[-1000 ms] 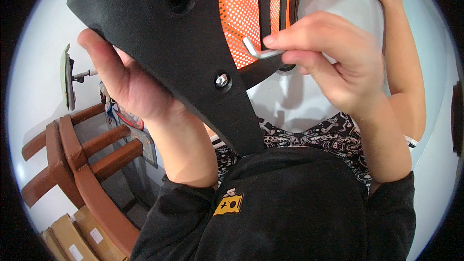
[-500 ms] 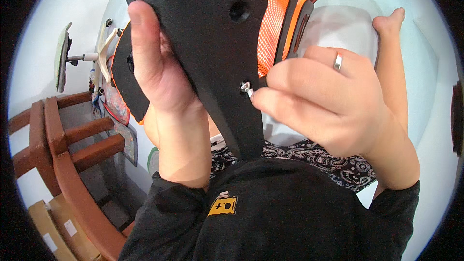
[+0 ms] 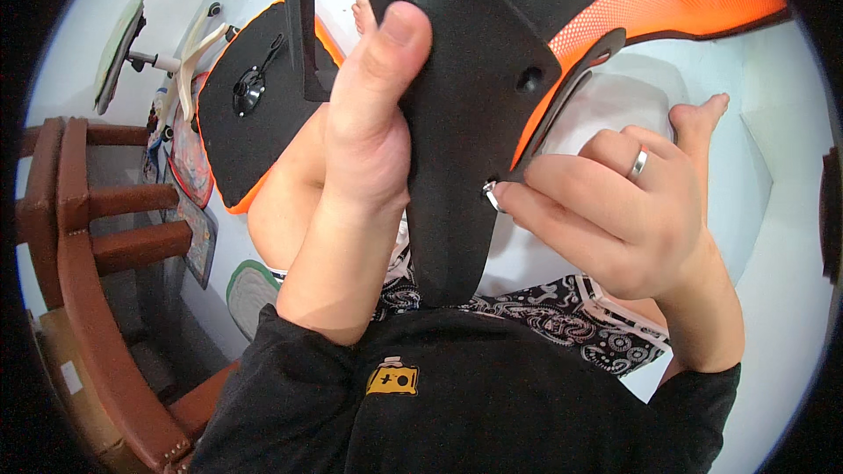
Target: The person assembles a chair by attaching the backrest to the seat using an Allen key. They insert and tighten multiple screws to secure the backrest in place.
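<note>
A black plastic chair-back frame point(image 3: 465, 96) with orange mesh point(image 3: 676, 0) stands tilted in front of me, its lower end near my lap. My left hand point(image 3: 373, 114) is wrapped round the frame's left side, thumb up along its face. At a hole in the frame's lower right edge, my right hand point(image 3: 615, 202) pinches a small bent silver piece, which looks like a hex key point(image 3: 493, 197). Its tip sits at the hole, and the fingers hide the rest. Farther up the frame, another round hole point(image 3: 529, 80) shows dark.
A seat cushion point(image 3: 228, 114) with orange edging and a black underside lies at the left, a black round fitting on it. Beyond it is a white chair base point(image 3: 198, 61) with casters. Brown wooden furniture point(image 3: 97, 298) and cardboard boxes point(image 3: 79, 369) stand at the left.
The frame has shifted right and tilted, with more orange mesh showing at the upper right. Both hands have moved along with it, keeping their holds. More of the seat cushion is visible.
</note>
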A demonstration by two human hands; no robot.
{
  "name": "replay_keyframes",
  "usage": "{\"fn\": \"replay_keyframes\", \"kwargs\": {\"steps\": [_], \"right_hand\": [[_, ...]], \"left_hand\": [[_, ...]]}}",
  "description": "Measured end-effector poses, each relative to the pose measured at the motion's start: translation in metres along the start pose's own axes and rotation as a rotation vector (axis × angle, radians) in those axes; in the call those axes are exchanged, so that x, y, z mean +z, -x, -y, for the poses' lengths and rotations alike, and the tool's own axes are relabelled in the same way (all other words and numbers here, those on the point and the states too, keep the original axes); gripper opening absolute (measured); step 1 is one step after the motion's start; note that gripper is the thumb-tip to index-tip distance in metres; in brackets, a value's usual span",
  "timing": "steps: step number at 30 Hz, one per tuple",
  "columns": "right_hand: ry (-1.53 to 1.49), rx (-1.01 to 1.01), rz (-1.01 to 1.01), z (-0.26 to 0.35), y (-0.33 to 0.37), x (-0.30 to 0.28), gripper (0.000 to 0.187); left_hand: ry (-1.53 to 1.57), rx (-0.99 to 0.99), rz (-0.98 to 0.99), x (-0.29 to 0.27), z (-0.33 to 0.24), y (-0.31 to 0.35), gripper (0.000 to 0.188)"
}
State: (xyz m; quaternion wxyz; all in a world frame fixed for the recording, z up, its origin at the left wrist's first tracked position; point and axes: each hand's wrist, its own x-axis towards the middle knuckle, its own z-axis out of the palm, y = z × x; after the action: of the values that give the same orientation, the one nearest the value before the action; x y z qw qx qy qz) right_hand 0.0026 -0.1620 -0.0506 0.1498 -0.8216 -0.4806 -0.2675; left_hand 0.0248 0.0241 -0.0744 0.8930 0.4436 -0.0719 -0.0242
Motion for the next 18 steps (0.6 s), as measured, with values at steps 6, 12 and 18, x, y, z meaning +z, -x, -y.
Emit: {"fn": "replay_keyframes", "kwargs": {"steps": [6,12,18], "right_hand": [[0.083,-0.134,-0.199,-0.012,0.008,0.017,0.022],[0.097,-0.243,-0.428,-0.022,0.008,0.036,0.028],[0.092,-0.218,-0.439,-0.022,0.013,0.047,0.018]], "left_hand": [[-0.021,0.062,-0.016,0.001,-0.001,-0.002,0.043],[-0.042,0.086,-0.006,0.001,0.0,-0.006,0.044],[-0.022,0.049,-0.039,0.002,-0.004,-0.004,0.046]]}}
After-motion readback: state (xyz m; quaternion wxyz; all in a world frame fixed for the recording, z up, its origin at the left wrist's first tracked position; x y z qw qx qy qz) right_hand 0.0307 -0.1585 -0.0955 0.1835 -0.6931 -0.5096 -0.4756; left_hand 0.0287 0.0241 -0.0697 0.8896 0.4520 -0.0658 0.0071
